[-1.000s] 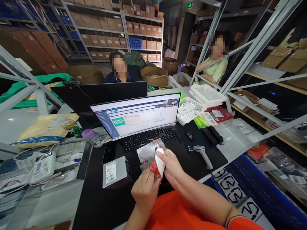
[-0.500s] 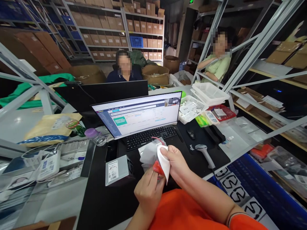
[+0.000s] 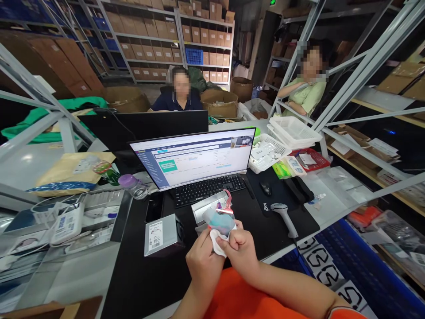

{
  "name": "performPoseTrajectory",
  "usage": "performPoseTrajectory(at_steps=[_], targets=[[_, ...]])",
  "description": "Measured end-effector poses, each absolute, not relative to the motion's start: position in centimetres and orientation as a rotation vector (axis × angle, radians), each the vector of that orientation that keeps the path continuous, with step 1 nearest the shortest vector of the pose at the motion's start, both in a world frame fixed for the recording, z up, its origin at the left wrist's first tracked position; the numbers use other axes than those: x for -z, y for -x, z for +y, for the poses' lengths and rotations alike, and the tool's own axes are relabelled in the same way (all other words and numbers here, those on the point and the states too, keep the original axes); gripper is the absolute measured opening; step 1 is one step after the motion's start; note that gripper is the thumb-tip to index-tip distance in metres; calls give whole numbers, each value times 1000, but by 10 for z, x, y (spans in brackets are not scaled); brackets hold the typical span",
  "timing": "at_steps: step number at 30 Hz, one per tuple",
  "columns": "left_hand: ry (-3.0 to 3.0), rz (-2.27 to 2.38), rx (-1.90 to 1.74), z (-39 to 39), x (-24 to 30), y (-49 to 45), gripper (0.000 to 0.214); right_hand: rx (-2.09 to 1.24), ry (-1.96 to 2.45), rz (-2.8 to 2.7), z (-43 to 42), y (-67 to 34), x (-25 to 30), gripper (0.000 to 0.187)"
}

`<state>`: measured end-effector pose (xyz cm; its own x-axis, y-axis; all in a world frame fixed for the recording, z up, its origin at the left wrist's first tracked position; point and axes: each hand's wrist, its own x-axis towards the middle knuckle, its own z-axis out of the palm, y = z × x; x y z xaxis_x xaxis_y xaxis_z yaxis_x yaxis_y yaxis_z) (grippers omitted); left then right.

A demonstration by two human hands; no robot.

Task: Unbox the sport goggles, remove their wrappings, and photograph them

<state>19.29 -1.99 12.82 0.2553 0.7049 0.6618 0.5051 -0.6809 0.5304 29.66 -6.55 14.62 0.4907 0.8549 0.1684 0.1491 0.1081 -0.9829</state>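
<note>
Left hand [image 3: 203, 262], right hand [image 3: 239, 250] both curled shut on one white cloth [image 3: 217, 243] under one translucent blue bag [image 3: 219, 222].

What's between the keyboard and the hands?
In the head view, an open silver-grey box lies between the black keyboard and the left hand and right hand.

The person wears a bright orange short-sleeved top [image 3: 252, 294] (left hand [image 3: 204, 261], right hand [image 3: 241, 250] and forearms [image 3: 292, 285] bare).
</note>
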Motion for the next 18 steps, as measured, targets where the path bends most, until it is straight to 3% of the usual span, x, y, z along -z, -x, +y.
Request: performPoseTrajectory(at_steps=[4,9,18], targets=[[-2355,1027,-1476,-21,-125,-194,8,-811,1378,-747,-66,-320,-161,65],[-2470,849,-1603,-23,-123,-194,17,-1019,1206,-513,-51,-351,-177,70],[-2450,737,-1370,-5,-131,-185,12,-1184,1230,-758,-51,-380,-170,72]])
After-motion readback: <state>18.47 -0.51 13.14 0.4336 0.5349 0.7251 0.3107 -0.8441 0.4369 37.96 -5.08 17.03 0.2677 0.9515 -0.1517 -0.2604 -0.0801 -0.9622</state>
